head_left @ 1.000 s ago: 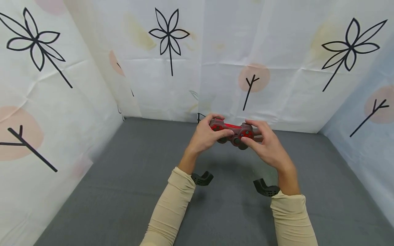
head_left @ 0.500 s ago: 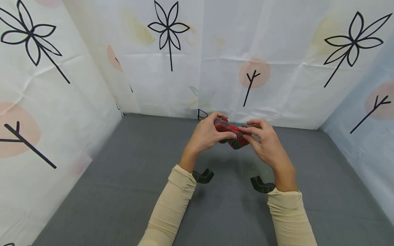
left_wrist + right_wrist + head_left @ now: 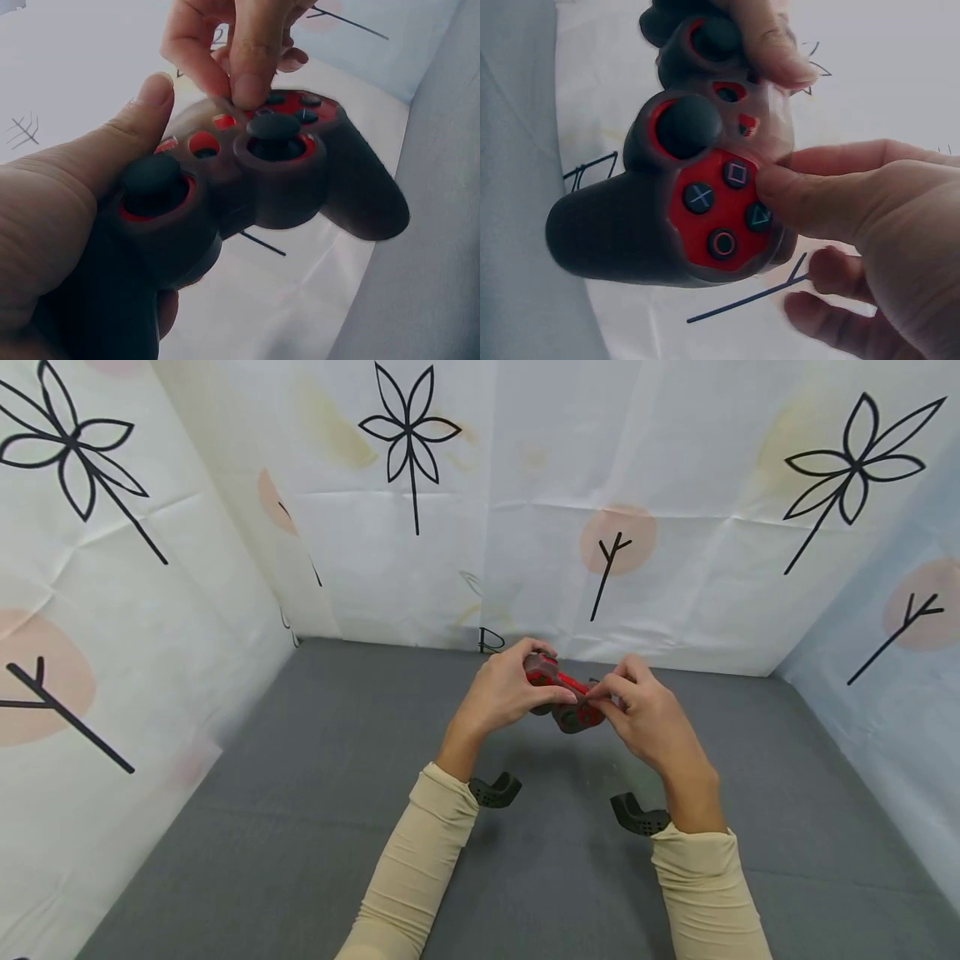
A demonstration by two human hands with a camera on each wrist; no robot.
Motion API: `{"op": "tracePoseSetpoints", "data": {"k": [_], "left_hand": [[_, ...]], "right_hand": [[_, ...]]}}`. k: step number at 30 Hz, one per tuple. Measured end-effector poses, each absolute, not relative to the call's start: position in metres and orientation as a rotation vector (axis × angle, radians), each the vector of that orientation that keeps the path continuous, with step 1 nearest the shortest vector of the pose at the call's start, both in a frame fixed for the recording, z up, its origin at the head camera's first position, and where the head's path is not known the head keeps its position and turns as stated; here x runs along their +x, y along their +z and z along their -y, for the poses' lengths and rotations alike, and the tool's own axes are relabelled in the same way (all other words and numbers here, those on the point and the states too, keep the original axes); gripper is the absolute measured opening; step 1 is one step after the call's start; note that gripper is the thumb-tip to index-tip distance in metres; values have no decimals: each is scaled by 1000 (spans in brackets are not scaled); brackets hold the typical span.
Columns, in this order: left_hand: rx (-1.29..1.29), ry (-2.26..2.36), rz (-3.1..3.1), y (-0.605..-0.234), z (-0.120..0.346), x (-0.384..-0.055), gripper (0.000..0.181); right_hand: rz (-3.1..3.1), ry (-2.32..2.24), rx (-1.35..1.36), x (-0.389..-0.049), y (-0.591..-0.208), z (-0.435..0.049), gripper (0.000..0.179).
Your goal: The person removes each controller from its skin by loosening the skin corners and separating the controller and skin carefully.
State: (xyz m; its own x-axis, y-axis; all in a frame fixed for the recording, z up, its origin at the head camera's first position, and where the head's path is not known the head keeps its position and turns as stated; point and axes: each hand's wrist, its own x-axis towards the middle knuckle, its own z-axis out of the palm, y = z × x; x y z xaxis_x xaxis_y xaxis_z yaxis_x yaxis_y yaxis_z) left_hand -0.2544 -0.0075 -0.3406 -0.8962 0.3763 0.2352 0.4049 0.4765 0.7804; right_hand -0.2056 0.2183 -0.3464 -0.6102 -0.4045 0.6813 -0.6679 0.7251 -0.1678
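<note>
A red game controller (image 3: 573,718) is held up over the grey surface, wrapped in a dark, see-through rubbery cover (image 3: 604,229). My left hand (image 3: 502,689) grips its left handle, the thumb lying along the front face by a thumbstick (image 3: 157,180). With thumb and forefinger, my right hand (image 3: 656,714) pinches the cover's edge at the middle top, beside the square button (image 3: 736,174). Its other fingers curl loosely, off the controller. In the left wrist view, the pinched cover looks pulled up a little above the red face. The right handle (image 3: 367,187) is free of either hand.
The grey surface (image 3: 337,827) spreads beneath both forearms. White patterned cloth walls (image 3: 540,460) stand at the back and both sides, the back one just behind the hands. A black curved camera mount juts from each wrist, including the left mount (image 3: 497,791).
My right hand has left the controller's right handle and moved inward to pinch the cover near the middle. The controller has tilted, its right end lower. My left hand keeps its grip.
</note>
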Motion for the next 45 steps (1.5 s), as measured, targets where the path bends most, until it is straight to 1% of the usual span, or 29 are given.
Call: {"op": "tracePoseSetpoints", "data": {"k": [7, 10, 16, 21, 26, 32, 38, 40, 45], "left_hand": [[-735, -1429, 2697, -343, 8, -255, 61], [-748, -1423, 2719, -344, 8, -255, 60], [-758, -1403, 2744, -344, 6, -256, 58], [-743, -1465, 2731, -345, 10, -258, 59], [-695, -1383, 2706, -344, 11, -260, 65], [-644, -1286, 2729, -343, 10, -259, 67], [-685, -1259, 2703, -340, 4, -254, 66], [-702, -1242, 2672, -339, 1, -251, 64], [-715, -1108, 2603, -338, -3, -247, 61]], "right_hand": [[2483, 916, 902, -203, -346, -229, 15], [2575, 1008, 918, -202, -346, -232, 15], [2657, 949, 899, -207, -348, -228, 16], [2515, 878, 885, -212, -354, -224, 18], [2427, 790, 736, -218, -361, -214, 13], [2456, 751, 520, -219, -365, -203, 10], [2348, 656, 363, -217, -365, -199, 10], [2326, 637, 324, -216, -364, -199, 15], [2442, 737, 258, -213, -358, -199, 33]]}}
